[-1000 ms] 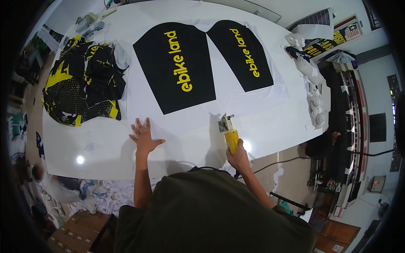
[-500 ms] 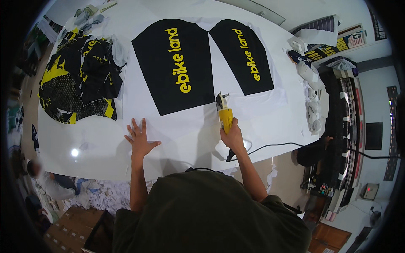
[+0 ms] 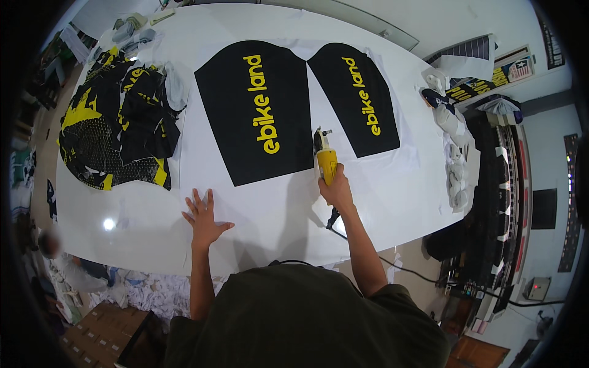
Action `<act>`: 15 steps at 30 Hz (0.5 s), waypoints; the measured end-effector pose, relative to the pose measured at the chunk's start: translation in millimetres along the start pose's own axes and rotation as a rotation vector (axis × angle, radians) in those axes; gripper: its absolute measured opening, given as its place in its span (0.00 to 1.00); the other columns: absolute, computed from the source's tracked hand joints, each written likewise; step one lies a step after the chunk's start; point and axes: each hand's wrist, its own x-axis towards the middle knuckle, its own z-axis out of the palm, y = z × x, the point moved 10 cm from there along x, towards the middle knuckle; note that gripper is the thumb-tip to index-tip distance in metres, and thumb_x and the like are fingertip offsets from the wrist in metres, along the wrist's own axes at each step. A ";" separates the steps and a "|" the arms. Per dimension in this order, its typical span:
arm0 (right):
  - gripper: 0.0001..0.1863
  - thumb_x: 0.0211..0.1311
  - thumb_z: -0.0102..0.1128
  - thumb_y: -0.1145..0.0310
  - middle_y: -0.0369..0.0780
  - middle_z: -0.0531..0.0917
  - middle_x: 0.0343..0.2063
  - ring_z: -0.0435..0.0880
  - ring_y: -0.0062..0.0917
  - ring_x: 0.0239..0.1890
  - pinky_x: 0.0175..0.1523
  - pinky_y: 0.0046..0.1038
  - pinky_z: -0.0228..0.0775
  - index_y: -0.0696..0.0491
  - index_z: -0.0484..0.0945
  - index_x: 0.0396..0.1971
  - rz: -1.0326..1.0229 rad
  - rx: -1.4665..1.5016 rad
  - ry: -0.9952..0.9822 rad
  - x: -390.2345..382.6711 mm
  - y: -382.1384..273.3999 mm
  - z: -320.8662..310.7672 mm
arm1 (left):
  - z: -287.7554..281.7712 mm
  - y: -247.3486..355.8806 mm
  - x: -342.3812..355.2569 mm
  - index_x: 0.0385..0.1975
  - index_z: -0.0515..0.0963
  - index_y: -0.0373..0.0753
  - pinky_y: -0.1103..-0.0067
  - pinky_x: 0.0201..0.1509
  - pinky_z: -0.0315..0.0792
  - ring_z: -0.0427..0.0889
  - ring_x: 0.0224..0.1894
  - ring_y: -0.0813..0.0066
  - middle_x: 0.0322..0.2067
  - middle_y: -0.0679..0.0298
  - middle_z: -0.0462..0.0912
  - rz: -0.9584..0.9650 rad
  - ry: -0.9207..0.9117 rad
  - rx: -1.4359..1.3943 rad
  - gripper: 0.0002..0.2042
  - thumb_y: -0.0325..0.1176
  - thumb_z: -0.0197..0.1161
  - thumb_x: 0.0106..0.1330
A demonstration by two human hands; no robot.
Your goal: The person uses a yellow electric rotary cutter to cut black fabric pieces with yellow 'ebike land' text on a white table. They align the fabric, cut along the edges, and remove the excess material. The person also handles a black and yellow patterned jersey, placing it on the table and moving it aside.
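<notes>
Two black fabric panels printed with yellow lettering, a larger one (image 3: 227, 116) and a smaller one (image 3: 343, 92), lie on white material on the white table (image 3: 98, 239). My right hand (image 3: 336, 184) grips a yellow electric cutter (image 3: 327, 161), whose metal head is at the larger panel's right edge, in the white gap between the panels. A black cord trails from the tool. My left hand (image 3: 206, 222) lies flat with fingers spread on the white surface, below the larger panel's lower left corner.
A heap of black-and-yellow fabric pieces (image 3: 110, 135) covers the table's left side. White fabric bundles (image 3: 455, 172) line the right edge, beside a large machine (image 3: 509, 196). Another person (image 3: 76, 273) is low at the left; paper scraps (image 3: 141, 288) and cartons (image 3: 98, 334) lie below.
My right hand has moved forward with the cutter, from below the larger panel's lower right corner up along its right edge. My left hand stays spread on the surface. The view has shifted slightly.
</notes>
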 end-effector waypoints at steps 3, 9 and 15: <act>0.34 0.59 0.65 0.65 0.67 0.83 0.38 0.85 0.63 0.40 0.47 0.51 0.80 0.65 0.59 0.59 0.001 -0.008 0.000 22.4 -11.1 -3.2 | -0.9 -1.5 0.8 0.81 0.46 0.51 0.28 0.71 0.30 0.25 0.79 0.28 0.81 0.46 0.26 0.018 0.019 -0.024 0.67 0.57 0.83 0.40; 0.33 0.59 0.65 0.64 0.68 0.83 0.38 0.85 0.64 0.40 0.48 0.51 0.81 0.65 0.59 0.58 -0.061 -0.025 0.026 78.5 -17.6 -2.0 | -3.0 3.0 1.6 0.81 0.47 0.51 0.28 0.72 0.31 0.25 0.80 0.29 0.81 0.47 0.27 -0.005 -0.013 -0.014 0.66 0.58 0.82 0.40; 0.35 0.57 0.64 0.63 0.67 0.83 0.42 0.85 0.62 0.46 0.53 0.51 0.79 0.63 0.59 0.60 -0.036 -0.104 0.023 129.5 -34.9 -4.9 | -4.2 2.7 1.6 0.81 0.49 0.51 0.30 0.73 0.34 0.26 0.80 0.32 0.81 0.48 0.29 -0.068 -0.031 0.025 0.66 0.53 0.85 0.40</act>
